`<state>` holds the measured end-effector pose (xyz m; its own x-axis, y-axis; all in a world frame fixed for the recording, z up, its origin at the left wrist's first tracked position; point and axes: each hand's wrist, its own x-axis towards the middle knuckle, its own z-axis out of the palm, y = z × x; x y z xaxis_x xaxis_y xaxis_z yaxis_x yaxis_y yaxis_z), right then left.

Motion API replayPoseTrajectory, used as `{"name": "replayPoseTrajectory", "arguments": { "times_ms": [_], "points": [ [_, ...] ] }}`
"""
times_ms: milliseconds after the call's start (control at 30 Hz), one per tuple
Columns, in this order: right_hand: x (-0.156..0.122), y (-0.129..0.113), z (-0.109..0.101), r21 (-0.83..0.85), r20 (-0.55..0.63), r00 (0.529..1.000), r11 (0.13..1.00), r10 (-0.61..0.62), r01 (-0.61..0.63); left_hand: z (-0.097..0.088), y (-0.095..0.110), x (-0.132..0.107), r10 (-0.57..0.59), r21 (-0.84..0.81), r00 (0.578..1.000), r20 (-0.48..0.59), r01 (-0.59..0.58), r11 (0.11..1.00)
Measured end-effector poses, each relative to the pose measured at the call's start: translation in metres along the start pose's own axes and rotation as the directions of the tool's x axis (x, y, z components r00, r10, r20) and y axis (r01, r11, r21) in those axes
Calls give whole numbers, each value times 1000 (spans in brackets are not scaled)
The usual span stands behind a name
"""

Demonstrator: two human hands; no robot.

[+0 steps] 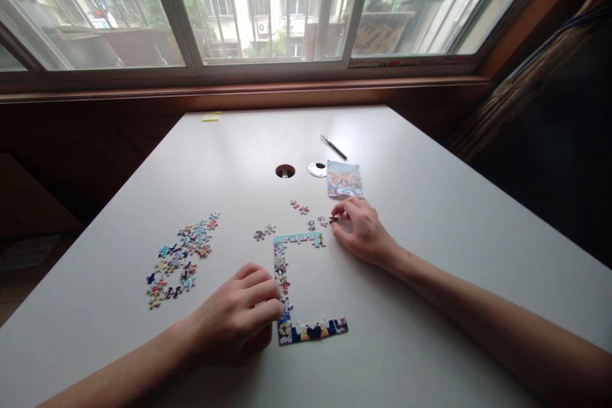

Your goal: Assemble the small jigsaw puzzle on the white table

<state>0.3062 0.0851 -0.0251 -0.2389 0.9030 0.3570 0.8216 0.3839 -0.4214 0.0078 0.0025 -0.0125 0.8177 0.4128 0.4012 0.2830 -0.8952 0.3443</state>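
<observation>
A partly joined jigsaw puzzle (313, 331) lies on the white table, its top, left and bottom edges forming a bracket shape open to the right. Beside its left strip rests my left hand (251, 309), fingers curled and fingertips at the strip; whatever they may hold is hidden. My right hand (361, 229), above the puzzle's top right corner, pinches a small dark puzzle piece (333, 219) between thumb and forefinger. Several loose pieces (304, 210) lie just above the top strip. Farther left spreads a larger pile of loose puzzle pieces (184, 255).
A small printed picture sheet (345, 178) lies beyond my right hand. Behind it are a pen (333, 147) and a round metal cover (316, 169) beside a cable hole (285, 171). A yellow sticky note (211, 116) is at the table's far edge, below a barred window.
</observation>
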Motion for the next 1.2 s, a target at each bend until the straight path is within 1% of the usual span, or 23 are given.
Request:
{"name": "replayPoseTrajectory", "arguments": {
  "times_ms": [167,267,367,467,600,1000,1200],
  "points": [
    [0,-1,-1,4,2,1000,1000,4,-4,1,1,0,-8,27,1000,-23,8,1000],
    [0,-1,-1,3,6,1000,1000,6,-6,-1,3,2,-11,45,999,-34,12,999],
    [0,-1,-1,3,14,1000,1000,2,-2,-7,4,4,8,37,1000,-7,-8,999],
    [0,1,-1,2,12,1000,1000,-11,11,-11,3,5,33,-5,999,40,-33,999],
    [1,2,0,12,13,1000,1000,-18,18,-13,1,4,40,-37,995,86,-37,999],
    [0,1,-2,31,24,999,999,-40,40,-14,1,7,58,-94,994,95,-49,994],
    [-1,-1,-3,29,37,999,999,-31,30,-13,0,5,47,-104,990,134,-34,994]
  ]
}}
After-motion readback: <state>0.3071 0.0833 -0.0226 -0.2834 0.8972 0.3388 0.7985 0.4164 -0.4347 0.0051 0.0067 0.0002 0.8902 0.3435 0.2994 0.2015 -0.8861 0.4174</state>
